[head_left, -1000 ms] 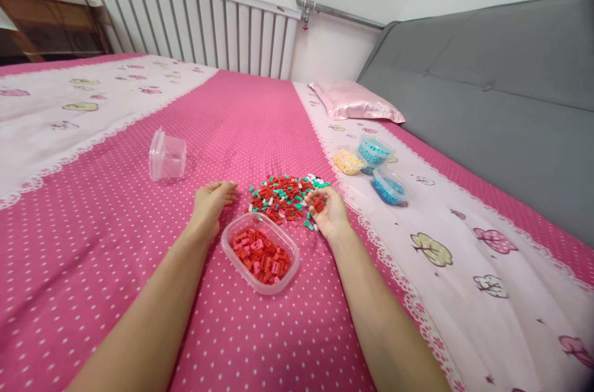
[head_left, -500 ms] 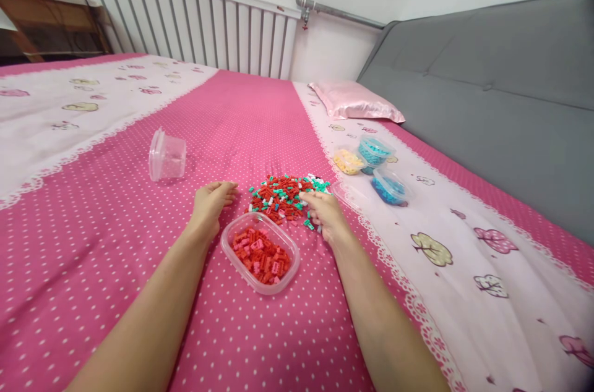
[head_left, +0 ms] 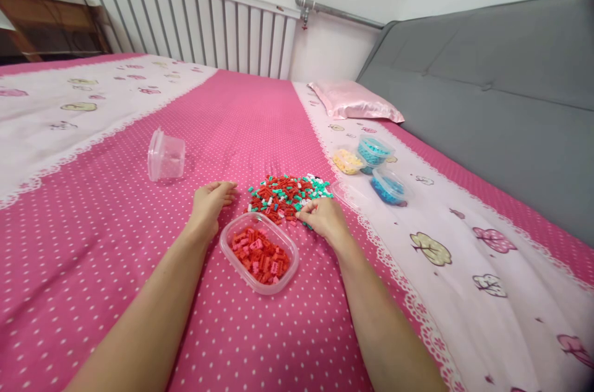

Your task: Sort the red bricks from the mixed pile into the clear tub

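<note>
A loose pile of small building bricks (head_left: 278, 194), red, green and white, lies on the polka-dot bedspread. At its front right edge my right hand (head_left: 325, 217) has thumb and fingers pinched together; whatever is between the fingertips is too small to make out. My left hand (head_left: 208, 203) rests left of the pile, fingers loosely stretched and nothing visible in them. Between my forearms stands a clear plastic tub (head_left: 227, 254), its rim facing up, partly filled with red and pink bricks (head_left: 260, 256).
An empty clear container (head_left: 169, 157) lies on its side at the left. To the right stand tubs of yellow pieces (head_left: 347, 161), turquoise pieces (head_left: 374, 149) and blue pieces (head_left: 388, 189). A clear lid (head_left: 350, 194) lies near the pile. Farther back is a pink pillow (head_left: 355, 101).
My right hand has shifted slightly down toward the near edge of the pile, and its fingers have closed into a pinch. My left hand and the tub have stayed practically in place.
</note>
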`<state>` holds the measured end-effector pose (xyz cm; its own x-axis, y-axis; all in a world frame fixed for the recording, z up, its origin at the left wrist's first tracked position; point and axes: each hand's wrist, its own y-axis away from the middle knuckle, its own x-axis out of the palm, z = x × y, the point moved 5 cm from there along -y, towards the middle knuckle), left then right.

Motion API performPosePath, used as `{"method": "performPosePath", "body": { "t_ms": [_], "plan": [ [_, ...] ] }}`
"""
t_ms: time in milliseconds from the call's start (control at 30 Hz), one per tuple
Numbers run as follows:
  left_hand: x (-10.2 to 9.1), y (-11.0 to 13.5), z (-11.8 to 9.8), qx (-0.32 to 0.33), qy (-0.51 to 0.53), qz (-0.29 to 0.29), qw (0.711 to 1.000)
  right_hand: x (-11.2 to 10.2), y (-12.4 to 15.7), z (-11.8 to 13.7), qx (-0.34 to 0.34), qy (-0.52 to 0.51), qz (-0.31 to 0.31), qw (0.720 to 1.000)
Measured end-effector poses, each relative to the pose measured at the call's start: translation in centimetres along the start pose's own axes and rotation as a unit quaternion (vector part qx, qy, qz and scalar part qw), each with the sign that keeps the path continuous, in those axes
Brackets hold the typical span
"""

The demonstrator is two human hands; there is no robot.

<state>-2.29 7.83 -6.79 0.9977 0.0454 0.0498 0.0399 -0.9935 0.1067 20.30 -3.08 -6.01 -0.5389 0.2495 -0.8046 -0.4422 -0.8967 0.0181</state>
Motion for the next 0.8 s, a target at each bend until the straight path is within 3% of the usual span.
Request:
{"method": "performPosePath", "body": {
  "t_ms": [367,467,567,667,800],
  "plan": [
    [0.0,0.0,0.0,-0.002,0.001,0.000,1.000,0.4,-0.2,-0.2,-0.015,0.004,0.010,1.000],
    [0.0,0.1,-0.1,-0.002,0.000,0.001,1.000,0.7,-0.4,-0.5,-0.014,-0.036,-0.003,0.999],
    [0.0,0.1,-0.1,-0.002,0.001,0.001,1.000,0.7,-0.5,-0.4,-0.010,-0.140,-0.009,0.990],
    [0.0,0.1,-0.1,0.000,0.001,0.000,1.000,0.5,-0.3,0.0,0.024,-0.325,0.011,0.945],
    [0.0,0.1,-0.1,0.002,0.000,0.000,1.000,0.4,0.2,0.9,0.074,-0.552,0.081,0.827]
  ]
}}
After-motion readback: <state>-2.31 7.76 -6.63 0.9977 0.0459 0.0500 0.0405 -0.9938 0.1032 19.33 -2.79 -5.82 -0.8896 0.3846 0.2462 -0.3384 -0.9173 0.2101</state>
